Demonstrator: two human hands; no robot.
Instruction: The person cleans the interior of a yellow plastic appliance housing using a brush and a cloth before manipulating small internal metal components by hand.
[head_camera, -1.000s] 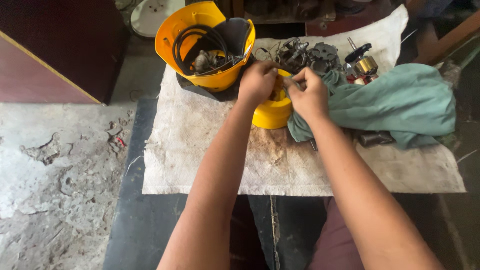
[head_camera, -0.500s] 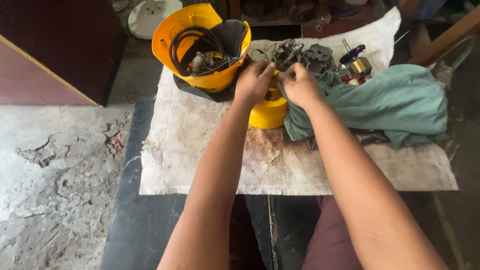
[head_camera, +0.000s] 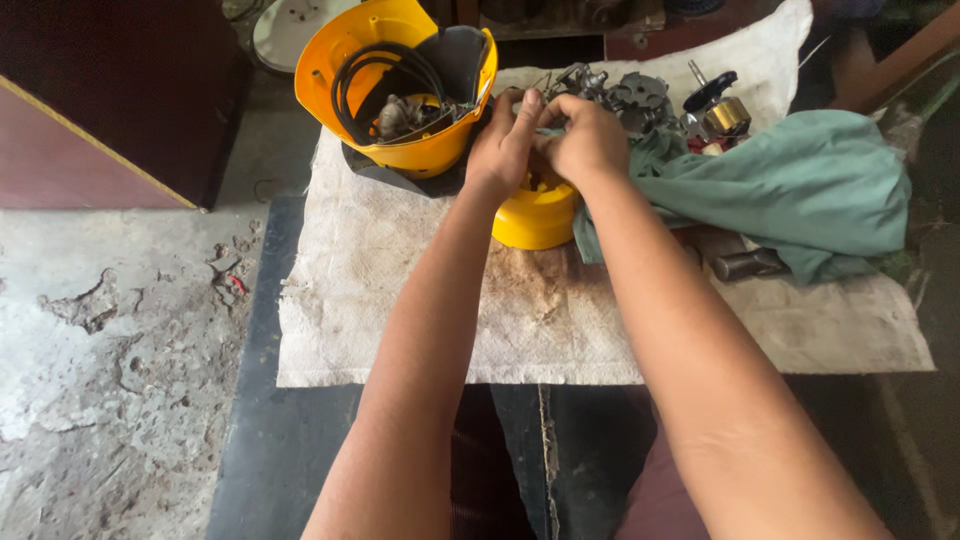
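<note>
Yellow cup (head_camera: 537, 215): small round plastic part, open side up, standing on the stained white cloth (head_camera: 400, 300) just below both hands. Judged light, stiff and smooth-walled, so likely to slip; best taken by the rim or around the side wall. Contents hidden by the hands.

Left hand (head_camera: 503, 145): fingers curled, tips meeting those of the right hand over the cup; whether anything is pinched between them cannot be told.

Right hand (head_camera: 588, 140): likewise curled, knuckles up, touching the left hand; grip not visible.

Yellow housing (head_camera: 400, 90): large open shell, tilted, at the far left of the cloth; holds a coiled black cable (head_camera: 375, 75) and a grey metal piece, with a dark liner at its right wall.

Metal parts (head_camera: 620, 95): grey cluster beyond the hands, with a brass-coloured piece (head_camera: 725, 115) beside it.

Green rag (head_camera: 790, 190): soft, crumpled, to the right, its edge touching the cup
</note>
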